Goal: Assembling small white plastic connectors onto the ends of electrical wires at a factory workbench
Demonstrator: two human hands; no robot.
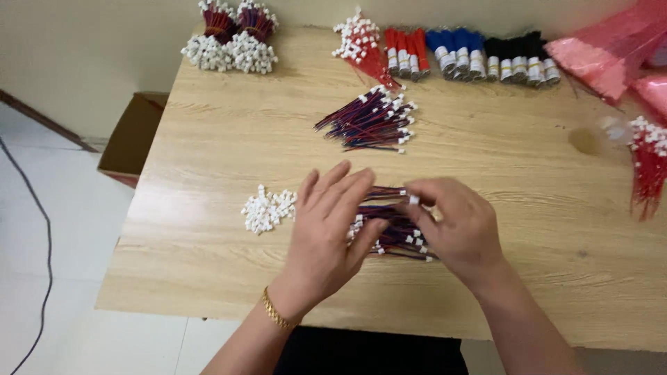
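Note:
A loose pile of red-and-blue wires with white plug ends [390, 229] lies on the wooden table [208, 160], partly hidden under both hands. My left hand [326, 229] rests flat over the pile's left side, fingers spread, thumb touching the wires. My right hand [455, 226] covers the right side and pinches one white plug end [414, 200] between thumb and forefinger. A small heap of loose white plastic connectors [267, 208] lies just left of my left hand.
A second pile of red-and-blue wires [372, 119] lies further back. Tied bundles of wires stand along the far edge: white-tipped [233, 38], red [406, 52], blue [455, 52], black [521, 59]. Pink bags [604, 55] and red wires [649, 163] sit right. A cardboard box [132, 139] stands on the floor left.

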